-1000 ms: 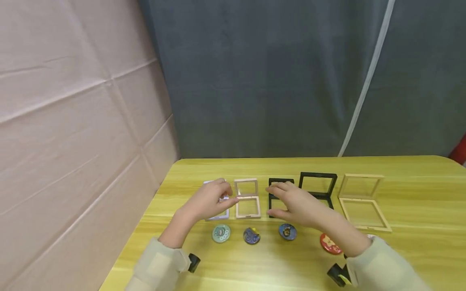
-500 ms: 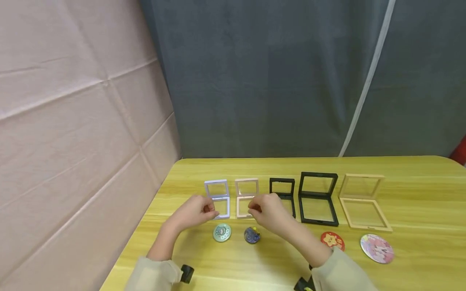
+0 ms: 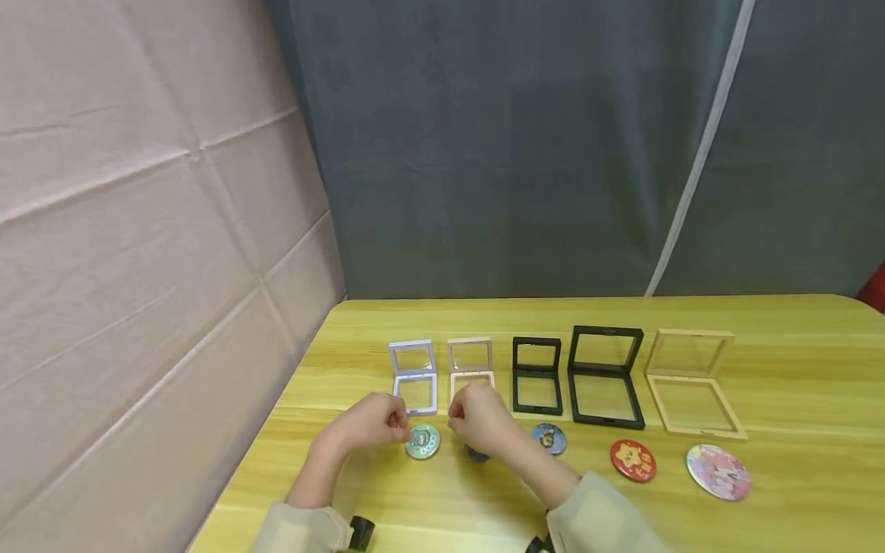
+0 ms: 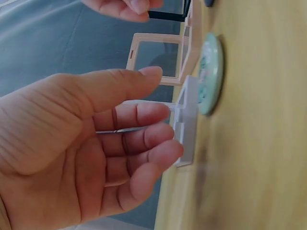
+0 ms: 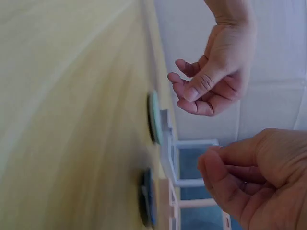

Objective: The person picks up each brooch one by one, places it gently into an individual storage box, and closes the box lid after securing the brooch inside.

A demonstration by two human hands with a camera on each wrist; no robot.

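Observation:
My left hand [image 3: 369, 422] hovers just left of a round green badge [image 3: 425, 444], its fingers loosely bent. The left wrist view shows a gap between thumb and fingers, with the green badge [image 4: 211, 74] beyond the fingertips. My right hand [image 3: 482, 421] hangs over a dark purple badge [image 3: 477, 455] and hides most of it. In the right wrist view, its bent fingers meet near the thumb and hold nothing; the dark badge [image 5: 147, 199] lies apart from them. Behind the hands stand a lavender hinged frame [image 3: 435, 393] and a pale pink one [image 3: 470, 339], lids raised.
Rightward stand a small black frame [image 3: 537, 373], a larger black frame [image 3: 607, 422] and a tan frame [image 3: 681, 378], all with lids raised. Before them lie a blue badge [image 3: 551, 438], a red star badge [image 3: 632, 461] and a pink badge [image 3: 719, 471]. A grey curtain [image 3: 484, 153] hangs behind the table.
Both hands have drawn back from above the frames toward the badges. The right hand has also moved left, uncovering the black frames and the blue, red and pink badges.

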